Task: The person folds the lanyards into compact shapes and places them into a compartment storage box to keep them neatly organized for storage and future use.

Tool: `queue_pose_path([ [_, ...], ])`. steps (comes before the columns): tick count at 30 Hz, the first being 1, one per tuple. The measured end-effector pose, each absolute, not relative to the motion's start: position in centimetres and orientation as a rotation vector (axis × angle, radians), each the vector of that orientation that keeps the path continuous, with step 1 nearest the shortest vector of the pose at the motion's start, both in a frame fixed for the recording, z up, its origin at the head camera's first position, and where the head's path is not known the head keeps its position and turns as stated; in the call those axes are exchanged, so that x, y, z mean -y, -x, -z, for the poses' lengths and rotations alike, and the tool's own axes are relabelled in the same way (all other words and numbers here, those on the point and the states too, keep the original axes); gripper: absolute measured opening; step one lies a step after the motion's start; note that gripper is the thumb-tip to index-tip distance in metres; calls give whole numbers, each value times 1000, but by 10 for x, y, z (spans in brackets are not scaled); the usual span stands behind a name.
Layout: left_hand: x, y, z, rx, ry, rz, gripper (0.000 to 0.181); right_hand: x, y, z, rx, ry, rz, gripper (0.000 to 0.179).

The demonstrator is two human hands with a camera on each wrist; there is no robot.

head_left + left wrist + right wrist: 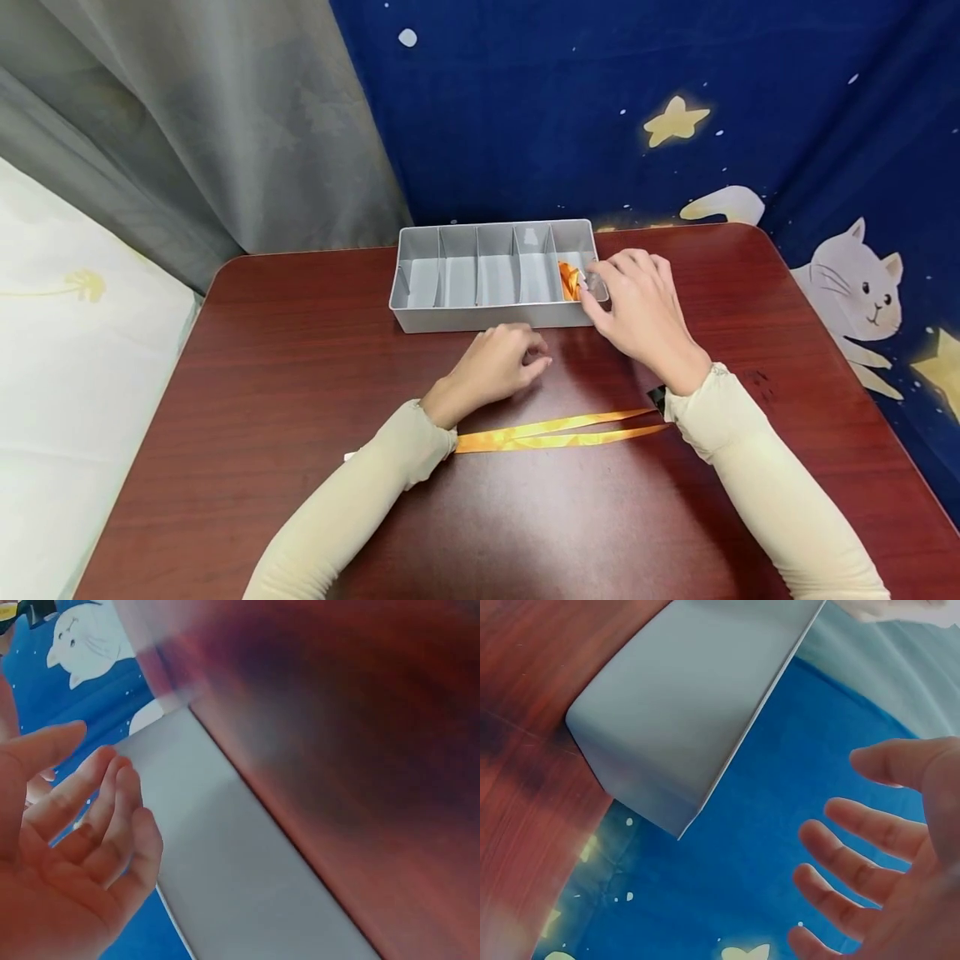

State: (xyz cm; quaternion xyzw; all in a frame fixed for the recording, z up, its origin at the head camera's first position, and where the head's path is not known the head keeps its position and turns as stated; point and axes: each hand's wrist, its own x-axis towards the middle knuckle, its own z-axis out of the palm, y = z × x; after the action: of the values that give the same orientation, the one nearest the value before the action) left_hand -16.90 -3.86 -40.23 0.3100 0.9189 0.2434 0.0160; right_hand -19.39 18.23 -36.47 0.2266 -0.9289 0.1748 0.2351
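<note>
My right hand (636, 304) hovers over the right end of the grey divided box (487, 318), its fingers spread and bent a little. Below the fingertips, a crumpled orange ribbon (569, 282) lies in the rightmost compartment. The right wrist view shows that hand (885, 862) with its thumb apart from the fingers and nothing between them. My left hand (498, 364) is just in front of the box, loosely curled and holding nothing; its palm (67, 885) shows in the left wrist view. On the table, a long orange ribbon (555, 433) stretches between my wrists, partly hidden by the left sleeve.
The box's other compartments hold no ribbon. A small white piece (349, 456) peeks out beside the left sleeve. Near the right cuff is a small black piece (657, 400). A blue curtain (525, 108) with stars and a cat hangs behind the reddish-brown table (285, 350).
</note>
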Motion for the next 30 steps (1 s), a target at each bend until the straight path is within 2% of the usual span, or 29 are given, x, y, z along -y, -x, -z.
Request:
queue_pose_path([
  [8,44,155,421,-2738,-1051,-651,10,-190,180,374,2588,-630,-459,26],
  [13,46,149,426,-2634,-1114,-602,30,-189,172,378,2588,-650,-475,32],
  [15,47,147,426,-2611,-1109,-579,33,-188,170,379,2576,-661,-489,33],
  [30,50,137,428,-2616,-1057,-494,34,-174,141,389,2711,-807,-442,32],
])
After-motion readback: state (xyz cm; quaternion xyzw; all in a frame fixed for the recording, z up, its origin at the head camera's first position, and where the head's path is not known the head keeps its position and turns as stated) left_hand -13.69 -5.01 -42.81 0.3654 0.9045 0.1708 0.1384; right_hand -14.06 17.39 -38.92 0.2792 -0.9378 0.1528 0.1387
